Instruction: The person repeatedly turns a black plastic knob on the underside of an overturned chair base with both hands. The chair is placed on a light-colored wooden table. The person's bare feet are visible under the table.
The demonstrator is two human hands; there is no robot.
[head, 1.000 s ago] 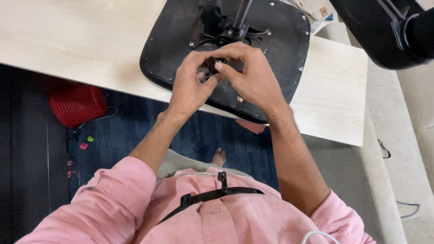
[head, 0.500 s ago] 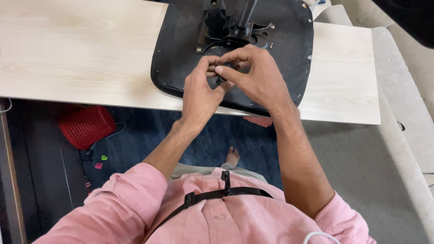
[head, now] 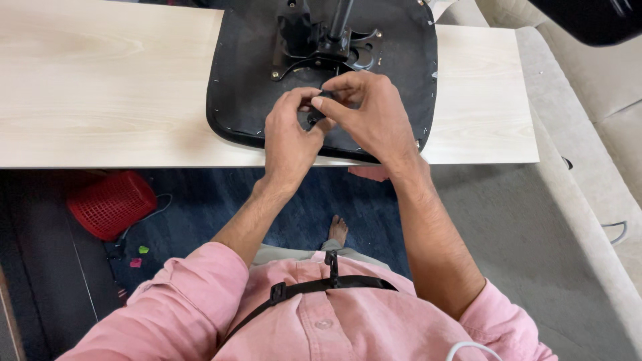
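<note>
Both forearms bare, reaching fwd. Left hand (head: 289,137) and right hand (head: 371,117) meet, fingertips pinched together, backs up, wrists slightly bent.

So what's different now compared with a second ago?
Little changed. Both hands, left hand and right hand, keep pinching a small black part over the upturned black chair seat on the pale wooden table. The camera view shifted; the seat has not visibly moved.
</note>
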